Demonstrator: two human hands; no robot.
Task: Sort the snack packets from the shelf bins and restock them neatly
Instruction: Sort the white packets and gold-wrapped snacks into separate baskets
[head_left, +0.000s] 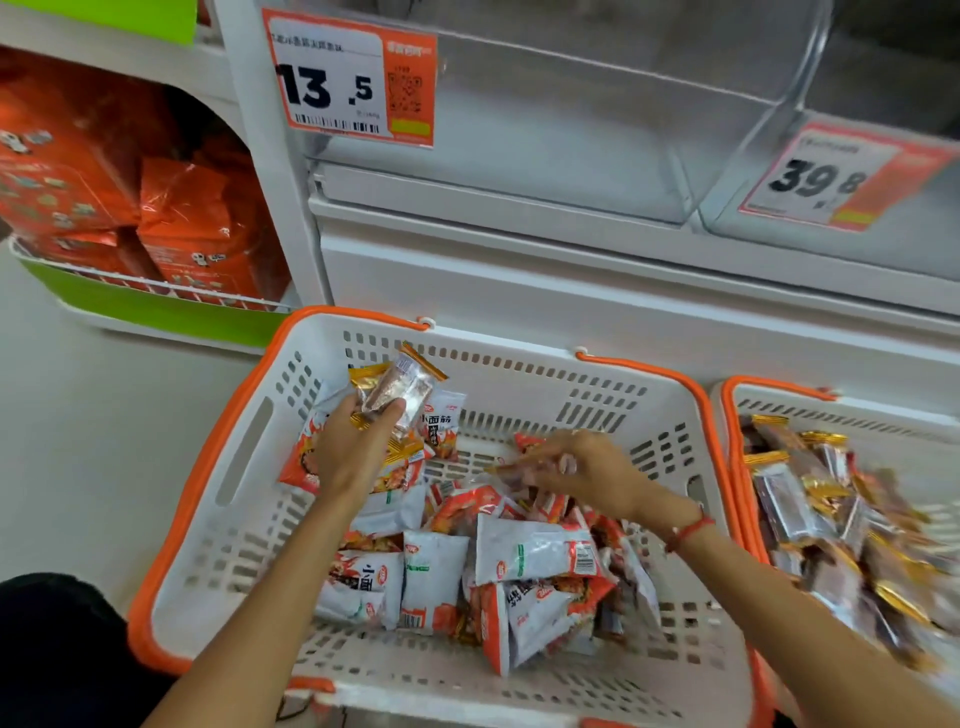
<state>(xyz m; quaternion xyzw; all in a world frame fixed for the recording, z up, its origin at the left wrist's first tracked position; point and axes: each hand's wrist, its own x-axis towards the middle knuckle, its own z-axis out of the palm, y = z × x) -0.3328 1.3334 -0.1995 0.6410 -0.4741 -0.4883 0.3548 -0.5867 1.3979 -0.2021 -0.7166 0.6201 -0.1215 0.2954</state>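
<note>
left hand (349, 448): fingers curled, gripping a small stack of gold-edged packets (399, 391) over the far-left of the white basket (244, 519) | right hand (587, 475): blurred, fingertips pinching an orange-trimmed packet (524, 451) above the loose white-and-orange packets (519, 561) | second basket (779, 395) at right holds gold-edged packets | clear shelf bins (597, 130) far, behind price tags (348, 83)

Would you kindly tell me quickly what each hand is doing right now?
Left hand: holding a bunch of gold-edged snack packets.
Right hand: blurred, fingers pinching a small packet over the basket.
</note>
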